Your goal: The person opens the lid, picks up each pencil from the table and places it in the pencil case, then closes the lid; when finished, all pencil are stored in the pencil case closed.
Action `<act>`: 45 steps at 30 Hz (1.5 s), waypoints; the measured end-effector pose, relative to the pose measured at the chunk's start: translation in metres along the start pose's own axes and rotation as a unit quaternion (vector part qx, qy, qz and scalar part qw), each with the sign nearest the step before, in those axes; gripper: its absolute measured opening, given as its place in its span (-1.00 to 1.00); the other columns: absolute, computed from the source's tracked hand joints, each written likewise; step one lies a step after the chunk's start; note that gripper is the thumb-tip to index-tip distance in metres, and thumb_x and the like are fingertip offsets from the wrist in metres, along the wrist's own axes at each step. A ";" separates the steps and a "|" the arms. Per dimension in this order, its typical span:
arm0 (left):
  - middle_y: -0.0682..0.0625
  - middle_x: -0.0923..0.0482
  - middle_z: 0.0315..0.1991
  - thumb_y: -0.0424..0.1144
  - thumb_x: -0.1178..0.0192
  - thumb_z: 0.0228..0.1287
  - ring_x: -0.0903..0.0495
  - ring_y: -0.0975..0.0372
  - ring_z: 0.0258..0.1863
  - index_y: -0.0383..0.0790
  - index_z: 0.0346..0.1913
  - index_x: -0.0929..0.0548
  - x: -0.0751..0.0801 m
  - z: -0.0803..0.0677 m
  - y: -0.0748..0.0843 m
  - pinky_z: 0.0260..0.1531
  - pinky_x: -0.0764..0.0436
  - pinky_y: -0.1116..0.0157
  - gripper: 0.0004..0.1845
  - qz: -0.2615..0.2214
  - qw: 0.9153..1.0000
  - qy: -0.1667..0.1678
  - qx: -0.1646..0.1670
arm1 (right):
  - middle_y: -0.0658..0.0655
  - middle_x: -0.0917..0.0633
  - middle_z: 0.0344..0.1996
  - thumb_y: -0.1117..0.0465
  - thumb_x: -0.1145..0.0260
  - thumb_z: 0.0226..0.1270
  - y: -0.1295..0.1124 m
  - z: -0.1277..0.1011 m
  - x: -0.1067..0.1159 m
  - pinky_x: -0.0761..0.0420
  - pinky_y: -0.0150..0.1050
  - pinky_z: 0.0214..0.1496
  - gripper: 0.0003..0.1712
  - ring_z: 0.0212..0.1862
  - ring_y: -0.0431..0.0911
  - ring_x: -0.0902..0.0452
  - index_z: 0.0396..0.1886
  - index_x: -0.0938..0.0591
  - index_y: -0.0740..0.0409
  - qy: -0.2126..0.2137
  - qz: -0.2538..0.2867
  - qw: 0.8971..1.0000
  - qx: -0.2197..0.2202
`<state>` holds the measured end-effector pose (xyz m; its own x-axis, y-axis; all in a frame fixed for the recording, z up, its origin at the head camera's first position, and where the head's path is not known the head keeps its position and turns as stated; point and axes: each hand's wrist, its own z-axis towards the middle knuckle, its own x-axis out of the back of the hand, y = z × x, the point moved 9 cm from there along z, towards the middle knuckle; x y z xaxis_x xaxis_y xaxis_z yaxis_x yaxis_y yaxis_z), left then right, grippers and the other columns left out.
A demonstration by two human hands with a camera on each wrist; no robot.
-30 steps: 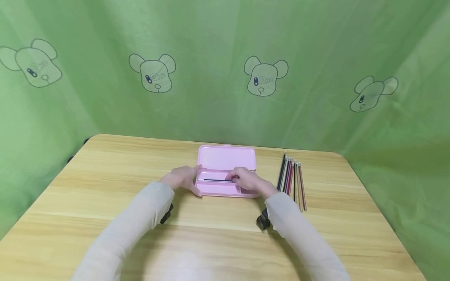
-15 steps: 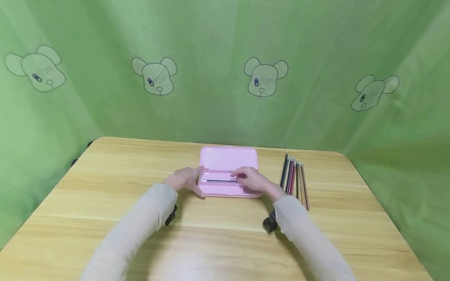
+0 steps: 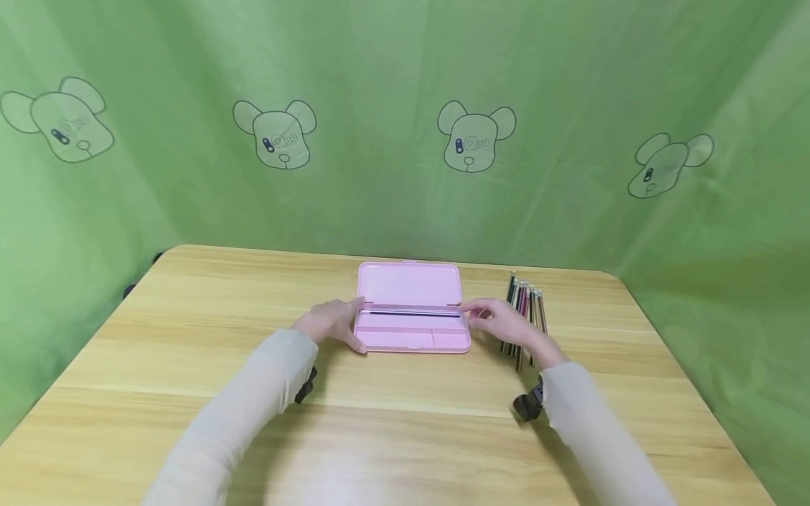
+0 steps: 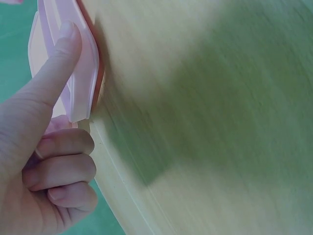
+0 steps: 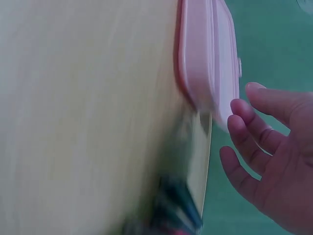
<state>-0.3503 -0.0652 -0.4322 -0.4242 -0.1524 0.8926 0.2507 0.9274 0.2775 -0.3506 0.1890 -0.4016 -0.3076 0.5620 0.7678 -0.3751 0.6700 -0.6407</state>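
The left end of a pink pencil case (image 3: 394,341) is grasped by the left hand (image 3: 332,321); in the left wrist view, the thumb is pressed along the case's outer wall, and the other fingers are seen curled. Nothing is held by the right hand (image 3: 505,325), whose fingers are relaxed and slightly bent near the case's back right corner; whether the case is touched by their tips cannot be told.

The case is set on a wooden worktop (image 3: 405,436), its lid (image 3: 409,284) swung back behind it. It is divided into 3 compartments: 1 long one at the back and 2 at the front, the right one shorter. A dark pencil (image 3: 414,314) is laid lengthwise in the back compartment. A bunch of pencils (image 3: 522,302), dark, red and brown with pale ends, is spread to the right of the case, partly hidden by the right hand; their exact number cannot be made out.

The worktop is backed by a green curtain (image 3: 373,176), on which 4 outlined bear heads (image 3: 468,126) are printed. Lettering is borne on the faces: a "Q" can be read on the middle 2, but the smaller letters after it are too faint to be made out.
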 end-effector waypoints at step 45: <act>-0.32 -0.21 0.29 0.19 -0.39 -0.25 -0.26 -0.10 0.24 -0.11 0.44 0.07 -0.002 -0.003 -0.002 0.17 -0.33 -0.02 0.20 -0.027 1.000 -0.012 -0.004 | 0.57 -0.41 -0.10 0.29 -0.09 0.30 0.113 -0.076 0.054 -0.41 0.19 0.03 -0.28 -0.06 0.33 -0.38 0.27 0.00 0.62 0.022 -0.023 0.982 -0.186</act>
<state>-0.3475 -0.0673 -0.4336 -0.4576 -0.1932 0.8679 0.2344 0.9154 0.3274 -0.3428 0.3320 -0.4327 -0.2570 0.5413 0.8006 -0.0402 0.8217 -0.5684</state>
